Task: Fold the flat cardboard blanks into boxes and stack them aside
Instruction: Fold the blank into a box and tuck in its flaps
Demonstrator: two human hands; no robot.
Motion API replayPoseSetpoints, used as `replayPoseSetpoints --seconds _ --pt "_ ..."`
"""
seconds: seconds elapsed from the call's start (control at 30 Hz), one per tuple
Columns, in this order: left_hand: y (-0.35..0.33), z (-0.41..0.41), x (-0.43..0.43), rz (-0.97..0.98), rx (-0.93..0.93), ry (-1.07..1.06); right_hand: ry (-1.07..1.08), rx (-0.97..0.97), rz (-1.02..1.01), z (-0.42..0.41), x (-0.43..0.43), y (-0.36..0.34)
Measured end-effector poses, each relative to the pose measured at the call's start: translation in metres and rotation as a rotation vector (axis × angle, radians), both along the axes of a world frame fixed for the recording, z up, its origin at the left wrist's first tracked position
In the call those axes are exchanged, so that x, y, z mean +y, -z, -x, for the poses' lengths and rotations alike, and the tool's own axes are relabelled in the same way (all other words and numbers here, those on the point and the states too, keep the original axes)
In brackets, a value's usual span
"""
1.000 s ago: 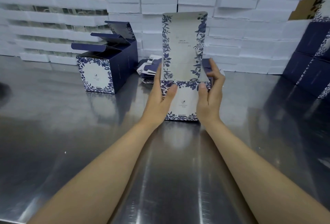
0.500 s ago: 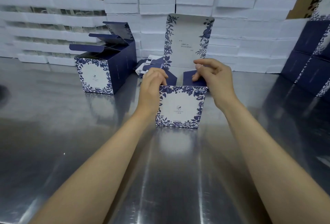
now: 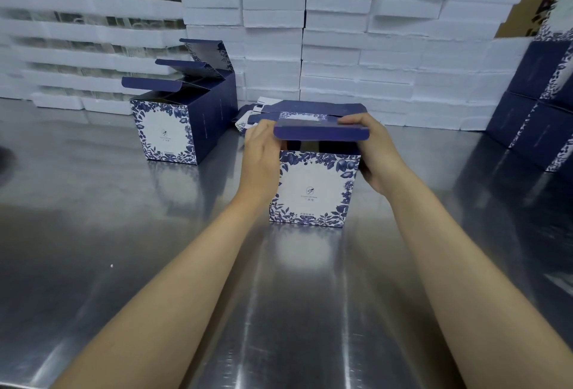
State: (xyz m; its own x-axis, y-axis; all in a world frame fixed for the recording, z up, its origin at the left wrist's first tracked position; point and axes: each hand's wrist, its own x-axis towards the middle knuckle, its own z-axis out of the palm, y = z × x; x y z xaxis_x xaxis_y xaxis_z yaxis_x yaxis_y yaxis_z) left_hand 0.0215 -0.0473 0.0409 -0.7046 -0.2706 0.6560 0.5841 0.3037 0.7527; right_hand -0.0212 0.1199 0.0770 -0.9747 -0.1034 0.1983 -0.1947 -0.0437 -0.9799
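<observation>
Box stands on table, left hand and right hand gripping its lid

we see a metal table, brushed, smooth and glossy, throwing back pale reflections. the box looks like printed cardboard, smooth, its navy flap carrying a faint sheen. behind it we see white foam blocks, matt, with rough, ragged edges.
</observation>
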Motion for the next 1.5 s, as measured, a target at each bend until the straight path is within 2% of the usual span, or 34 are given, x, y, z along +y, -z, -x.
replayPoseSetpoints --seconds 0.17,0.33,0.47,0.53,0.6,0.73,0.8,0.87,0.97,1.0,1.27,1.4,1.5 --pt "0.003 -0.003 0.004 -0.043 -0.03 -0.034 -0.011 0.005 0.005 0.0 -0.001 -0.001" --pt "0.012 -0.008 0.006 0.017 0.061 -0.042 0.015 -0.013 0.096 -0.002 -0.005 0.001" --pt "0.023 -0.007 0.005 0.06 0.064 -0.012 0.008 0.027 0.018 -0.002 -0.003 0.008" --pt "0.024 -0.006 0.006 0.011 0.03 0.004 -0.026 0.028 -0.018 -0.003 0.001 0.009" --pt "0.023 -0.007 0.004 -0.024 0.044 -0.007 -0.084 0.075 -0.096 -0.003 0.005 0.009" --pt "0.026 -0.005 0.0 0.171 0.126 -0.064 -0.021 0.27 -0.202 -0.003 0.011 0.003" --pt "0.028 -0.005 0.002 0.191 0.121 -0.079 0.003 0.384 -0.263 -0.006 0.014 -0.006" --pt "0.029 -0.003 0.004 0.2 0.119 -0.088 -0.053 0.398 -0.428 -0.009 0.018 -0.018" --pt "0.032 -0.001 0.004 0.263 0.121 -0.106 -0.303 0.336 -0.749 -0.015 0.023 -0.027" --pt "0.032 -0.001 0.005 0.266 0.113 -0.105 -0.334 0.336 -0.801 -0.017 0.022 -0.026" --pt "0.032 -0.002 0.009 0.307 0.168 -0.127 -0.108 0.402 -0.524 -0.014 0.022 -0.02" --pt "0.034 -0.001 0.007 0.327 0.179 -0.134 -0.003 0.492 -0.541 -0.014 0.016 -0.016" --pt "0.033 -0.002 0.007 0.395 0.232 -0.123 0.07 0.518 -0.473 -0.015 0.014 -0.016"
